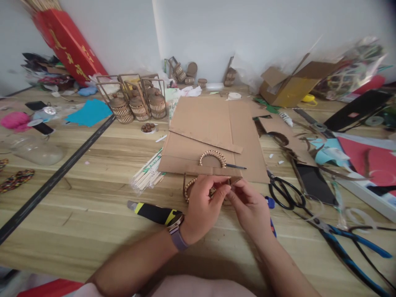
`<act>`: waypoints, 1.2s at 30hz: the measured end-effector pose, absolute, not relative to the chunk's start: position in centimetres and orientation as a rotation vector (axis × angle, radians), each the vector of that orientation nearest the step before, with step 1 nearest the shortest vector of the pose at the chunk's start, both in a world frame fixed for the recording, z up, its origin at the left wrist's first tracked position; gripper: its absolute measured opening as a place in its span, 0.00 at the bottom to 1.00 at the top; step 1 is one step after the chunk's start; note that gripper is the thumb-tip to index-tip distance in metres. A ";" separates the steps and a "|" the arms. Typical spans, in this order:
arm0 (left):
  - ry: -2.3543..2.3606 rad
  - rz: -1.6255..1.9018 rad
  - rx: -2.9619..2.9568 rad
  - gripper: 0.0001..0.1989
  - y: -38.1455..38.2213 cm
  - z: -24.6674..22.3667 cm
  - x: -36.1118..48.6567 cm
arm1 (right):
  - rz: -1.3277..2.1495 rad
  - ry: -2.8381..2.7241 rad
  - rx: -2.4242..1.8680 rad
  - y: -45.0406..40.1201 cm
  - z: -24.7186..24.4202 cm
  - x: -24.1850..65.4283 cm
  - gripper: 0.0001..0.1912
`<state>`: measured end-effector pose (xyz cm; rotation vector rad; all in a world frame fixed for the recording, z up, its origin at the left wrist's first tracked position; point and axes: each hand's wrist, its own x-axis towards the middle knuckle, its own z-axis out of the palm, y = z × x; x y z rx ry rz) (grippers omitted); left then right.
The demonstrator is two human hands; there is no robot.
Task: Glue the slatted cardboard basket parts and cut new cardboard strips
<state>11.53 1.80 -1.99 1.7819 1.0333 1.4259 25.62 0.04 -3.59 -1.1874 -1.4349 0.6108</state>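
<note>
Between my two hands is a narrow cardboard strip (210,170), bent down at its ends. My left hand (202,210) pinches it near its right end, wearing a watch at the wrist. Fingers of my right hand (252,210) are closed on the same end, thumb close to the left thumb. Just behind the strip, a round ring of short pale sticks (213,153) lies on a large cardboard sheet (204,111). A second such ring (186,193) is partly hidden by my left hand. A dark pen (236,166) lies beside the first ring.
A utility knife (154,213) and a bundle of wrapped sticks (148,172) lie left. To the right are black scissors (286,194) and blue-handled pliers (337,239). Small lidded baskets in frames (136,103) stand behind, with an open box (287,84) at back right.
</note>
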 end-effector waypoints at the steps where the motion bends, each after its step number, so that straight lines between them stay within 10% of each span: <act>1: 1.033 1.428 1.781 0.04 1.8 -2.0 11.6 | 0.600 -1.440 -1.187 0.1 -3.6 25.6 0.07; 36: 1.030 1.437 1.655 0.05 1.8 -1.6 11.9 | 0.447 -1.562 -1.178 0.3 -3.1 25.6 0.03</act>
